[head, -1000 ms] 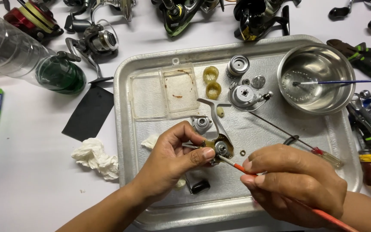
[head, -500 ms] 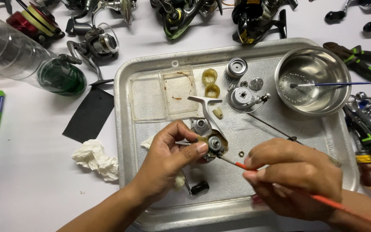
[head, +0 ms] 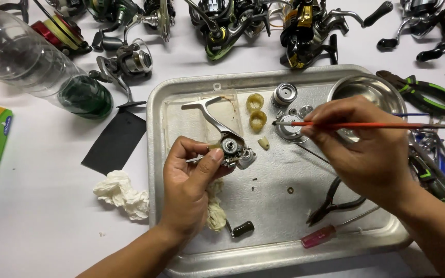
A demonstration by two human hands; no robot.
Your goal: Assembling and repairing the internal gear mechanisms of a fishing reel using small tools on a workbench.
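**Over the Metal Tray, Two Hands Work on a Small Reel Part**

On the white table (head: 42, 226) sits a big metal tray (head: 279, 252). Many fishing reels (head: 305, 25) lie in a row along the far edge of the table. A clear plastic bottle (head: 21, 62) lies on its side at the far left. A black square sheet (head: 113, 141) and a crumpled white tissue (head: 122, 195) rest just beside the tray.

At the far right corner of the tray stands a shiny steel bowl (head: 372, 87). Black pliers (head: 333, 203) and a pink-handled screwdriver (head: 320, 238) lie near the front edge. Two yellow rings (head: 256, 110) and a round silver spool (head: 285, 94) sit near the back.

The left hand (head: 189, 190) is closed around the reel body (head: 233, 149), held up above the middle of the tray. Its bent silver arm (head: 209, 116) sticks out toward the back. The thumb presses on one side and the fingers wrap the other.

The right hand (head: 366, 149) pinches a thin red brush (head: 361, 125) like a pencil. The brush tip points left, near a silver part, well apart from the reel body.

The reel body looks hard and stiff, made of metal, and light enough for one hand. It may be greasy and slippery. The little gears inside look easy to lose or bend. The thick outer frame looks like the safest place to hold, not the thin arm.
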